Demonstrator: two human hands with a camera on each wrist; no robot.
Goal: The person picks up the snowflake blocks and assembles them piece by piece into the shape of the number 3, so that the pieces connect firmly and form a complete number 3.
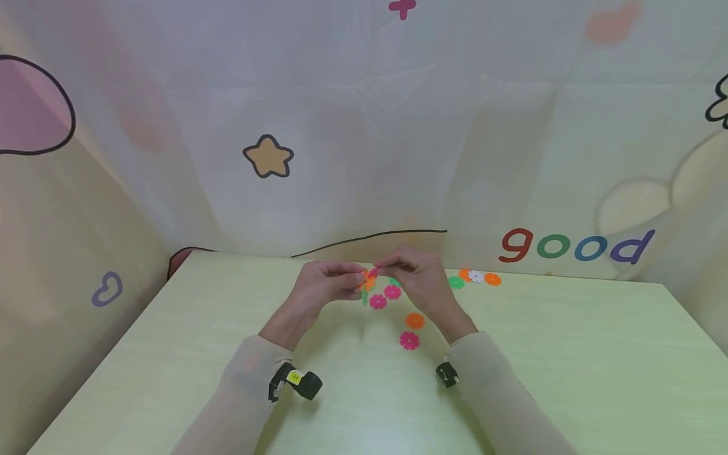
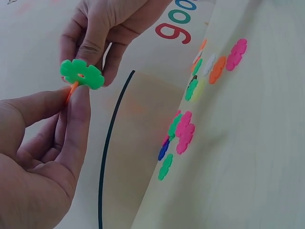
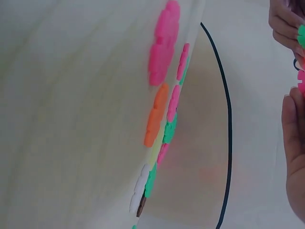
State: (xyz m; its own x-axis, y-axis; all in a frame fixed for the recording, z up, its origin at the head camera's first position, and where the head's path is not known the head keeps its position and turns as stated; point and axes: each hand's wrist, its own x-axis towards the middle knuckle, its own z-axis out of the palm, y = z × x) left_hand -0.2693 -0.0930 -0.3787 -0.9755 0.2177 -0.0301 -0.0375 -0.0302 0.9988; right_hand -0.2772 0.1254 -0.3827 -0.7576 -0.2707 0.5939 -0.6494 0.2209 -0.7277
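pale table (image 1: 569, 354), hands (image 1: 325, 283) close together

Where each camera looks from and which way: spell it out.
Head: worn on the head, facing forward and down over the table; left hand, right hand and sleeves show.
Left wrist: on that wrist, facing both hands at work; left hand large, right hand beyond.
Right wrist: on that wrist, facing the table's loose discs; both hands are cut off at the right edge.
Both wrist views share the black line on the backdrop.
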